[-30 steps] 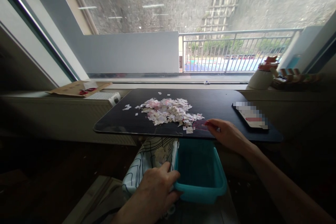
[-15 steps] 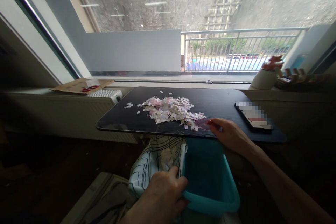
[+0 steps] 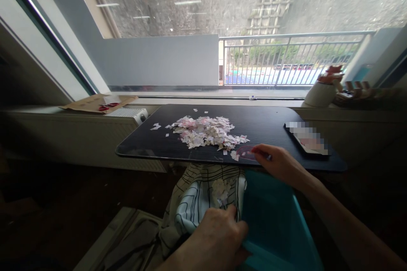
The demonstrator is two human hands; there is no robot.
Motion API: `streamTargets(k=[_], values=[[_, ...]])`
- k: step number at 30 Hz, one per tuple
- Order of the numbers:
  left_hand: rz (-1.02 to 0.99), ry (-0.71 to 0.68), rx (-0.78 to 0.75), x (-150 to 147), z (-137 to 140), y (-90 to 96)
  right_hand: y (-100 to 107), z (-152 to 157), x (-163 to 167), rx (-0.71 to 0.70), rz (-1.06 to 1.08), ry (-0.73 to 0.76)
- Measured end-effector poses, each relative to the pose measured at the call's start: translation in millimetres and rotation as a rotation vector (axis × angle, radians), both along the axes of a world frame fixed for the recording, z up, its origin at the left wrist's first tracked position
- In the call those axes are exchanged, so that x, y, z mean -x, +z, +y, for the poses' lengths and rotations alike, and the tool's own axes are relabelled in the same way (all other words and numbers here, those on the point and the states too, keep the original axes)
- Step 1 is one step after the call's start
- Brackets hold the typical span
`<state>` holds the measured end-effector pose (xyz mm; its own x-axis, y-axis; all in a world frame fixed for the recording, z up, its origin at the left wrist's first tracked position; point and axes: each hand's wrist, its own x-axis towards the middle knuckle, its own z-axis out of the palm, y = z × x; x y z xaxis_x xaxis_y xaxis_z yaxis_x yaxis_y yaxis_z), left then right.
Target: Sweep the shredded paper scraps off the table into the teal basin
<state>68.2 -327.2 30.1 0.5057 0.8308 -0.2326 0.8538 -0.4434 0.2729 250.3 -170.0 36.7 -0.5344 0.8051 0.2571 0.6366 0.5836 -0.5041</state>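
Note:
My left hand (image 3: 219, 230) is closed at the near left rim of a teal plastic bin (image 3: 273, 220), beside the edge of a white cloth bag with black lines (image 3: 190, 205). Whether the bag's edge is also in its grip is hidden. Pale paper scraps (image 3: 221, 190) lie inside the bag. Over the front of the black tabletop, my right hand (image 3: 276, 161) pinches a flat, translucent pink piece (image 3: 244, 152). That piece lies low against the table, at the right end of a heap of small paper scraps (image 3: 206, 131).
A dark flat device (image 3: 307, 139), partly blurred out, rests right on the black table (image 3: 260, 123). Behind stand a window sill with a white pot (image 3: 319, 94) and a radiator (image 3: 79, 135) carrying brown paper (image 3: 85, 102) and red-handled scissors (image 3: 104, 107). A pale box (image 3: 104, 237) is low at left.
My left hand, the teal bin and the cloth bag have shifted right under the table edge. My right hand stays nearly in place; a few scraps beside the pink piece have moved slightly.

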Motion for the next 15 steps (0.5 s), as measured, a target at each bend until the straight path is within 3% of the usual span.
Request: streamTargets(k=[15], values=[[-0.030,-0.074,-0.081,-13,8,3.9,-1,1,4,0.030,0.054,0.002]])
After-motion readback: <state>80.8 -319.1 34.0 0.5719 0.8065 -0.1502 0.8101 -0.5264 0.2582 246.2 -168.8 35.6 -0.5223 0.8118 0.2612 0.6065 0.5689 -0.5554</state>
